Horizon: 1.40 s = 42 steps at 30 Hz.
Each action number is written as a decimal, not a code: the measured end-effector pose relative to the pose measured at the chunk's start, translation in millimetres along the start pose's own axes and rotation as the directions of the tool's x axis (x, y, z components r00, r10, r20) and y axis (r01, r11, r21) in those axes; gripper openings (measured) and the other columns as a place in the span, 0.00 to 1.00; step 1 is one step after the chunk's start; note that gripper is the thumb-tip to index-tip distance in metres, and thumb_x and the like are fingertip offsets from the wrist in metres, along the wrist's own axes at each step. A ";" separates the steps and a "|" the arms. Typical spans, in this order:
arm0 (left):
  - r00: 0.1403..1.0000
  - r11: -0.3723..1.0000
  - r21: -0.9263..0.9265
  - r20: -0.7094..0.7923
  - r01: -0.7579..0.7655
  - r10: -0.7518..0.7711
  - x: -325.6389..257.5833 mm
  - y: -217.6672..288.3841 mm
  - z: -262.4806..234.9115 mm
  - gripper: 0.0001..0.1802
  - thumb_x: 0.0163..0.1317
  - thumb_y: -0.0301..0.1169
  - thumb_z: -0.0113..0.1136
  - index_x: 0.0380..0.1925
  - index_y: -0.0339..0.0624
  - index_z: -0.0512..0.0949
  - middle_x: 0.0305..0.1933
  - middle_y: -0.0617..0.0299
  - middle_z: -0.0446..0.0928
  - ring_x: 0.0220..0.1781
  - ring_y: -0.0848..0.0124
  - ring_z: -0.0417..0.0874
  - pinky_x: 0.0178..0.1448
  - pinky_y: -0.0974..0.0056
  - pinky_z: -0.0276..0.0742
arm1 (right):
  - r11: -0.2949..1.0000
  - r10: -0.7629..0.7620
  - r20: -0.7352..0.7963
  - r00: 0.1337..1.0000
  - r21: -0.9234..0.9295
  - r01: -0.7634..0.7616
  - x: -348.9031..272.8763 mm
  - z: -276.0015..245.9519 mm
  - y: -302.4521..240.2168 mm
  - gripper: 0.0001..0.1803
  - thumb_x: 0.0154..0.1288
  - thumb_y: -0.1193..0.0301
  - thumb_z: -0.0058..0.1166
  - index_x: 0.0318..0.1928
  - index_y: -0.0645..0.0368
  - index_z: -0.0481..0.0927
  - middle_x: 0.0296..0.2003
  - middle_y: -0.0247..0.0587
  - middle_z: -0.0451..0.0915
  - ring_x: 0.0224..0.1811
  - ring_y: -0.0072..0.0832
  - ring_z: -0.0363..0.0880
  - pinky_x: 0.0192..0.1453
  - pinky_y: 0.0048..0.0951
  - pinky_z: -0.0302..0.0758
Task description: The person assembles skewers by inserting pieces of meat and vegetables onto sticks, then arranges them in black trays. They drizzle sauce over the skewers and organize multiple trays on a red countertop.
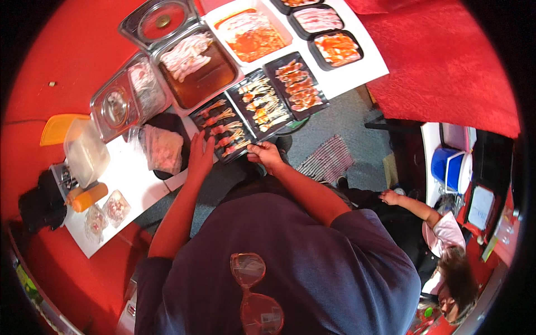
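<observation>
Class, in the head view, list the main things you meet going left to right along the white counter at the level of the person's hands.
Orange bottle → clear plastic tub → bag of meat → left hand → black tray of wrapped rolls → right hand.

a: tray under my left hand?
b: black plastic tray, matt, rolls glistening.
a: the pans?
b: steel pan, shiny metal; glass lid, glossy.
a: the rest?
b: red tablecloth, rough cloth; clear plastic tub, smooth.

top trays cut by the frame's edge, spectacles partly cropped below
</observation>
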<state>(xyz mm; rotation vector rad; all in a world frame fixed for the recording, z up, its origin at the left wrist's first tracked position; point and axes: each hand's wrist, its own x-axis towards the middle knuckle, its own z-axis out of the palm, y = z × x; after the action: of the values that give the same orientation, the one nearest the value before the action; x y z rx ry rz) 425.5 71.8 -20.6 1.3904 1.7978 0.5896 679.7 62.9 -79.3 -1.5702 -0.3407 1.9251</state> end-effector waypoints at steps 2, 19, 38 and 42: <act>0.998 0.999 -0.022 -0.052 -0.034 0.033 -13.4 2.9 7.2 0.30 0.77 0.49 0.53 0.68 0.38 0.72 0.75 0.39 0.65 0.78 0.47 0.65 0.79 0.50 0.60 | 0.997 -0.040 -0.055 0.998 -0.070 0.036 -9.0 -17.6 -13.4 0.07 0.73 0.74 0.59 0.46 0.64 0.81 0.38 0.41 0.85 0.34 0.29 0.85 0.39 0.32 0.88; 0.974 0.805 -0.553 0.061 0.215 -0.218 8.3 67.9 70.9 0.15 0.78 0.34 0.55 0.58 0.40 0.80 0.52 0.59 0.84 0.46 0.72 0.85 0.48 0.67 0.82 | 0.915 -0.327 -0.538 0.777 0.025 0.402 27.3 -212.4 -170.6 0.11 0.78 0.64 0.53 0.48 0.59 0.79 0.39 0.42 0.83 0.35 0.30 0.82 0.34 0.32 0.83; 0.942 0.933 -0.359 0.308 -0.017 0.135 95.4 259.8 204.0 0.20 0.76 0.40 0.58 0.57 0.36 0.81 0.42 0.60 0.83 0.40 0.73 0.82 0.47 0.64 0.80 | 0.811 -0.529 -0.534 0.660 -0.087 0.579 160.1 -317.9 -382.2 0.17 0.73 0.69 0.61 0.54 0.62 0.69 0.35 0.48 0.81 0.25 0.36 0.84 0.24 0.33 0.84; 0.955 0.909 -0.413 0.288 0.058 0.069 81.1 242.2 216.0 0.18 0.76 0.39 0.59 0.57 0.39 0.81 0.42 0.62 0.83 0.39 0.74 0.82 0.46 0.64 0.81 | 0.813 -0.563 -0.392 0.728 -0.104 0.573 162.6 -331.4 -399.8 0.12 0.74 0.70 0.60 0.50 0.64 0.74 0.39 0.46 0.81 0.29 0.34 0.84 0.28 0.31 0.86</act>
<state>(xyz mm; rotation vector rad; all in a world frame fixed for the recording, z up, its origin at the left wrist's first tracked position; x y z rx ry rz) 733.1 200.1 8.9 1.1185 1.3311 0.6826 1098.6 410.1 -69.4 -1.5661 -0.5418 1.0931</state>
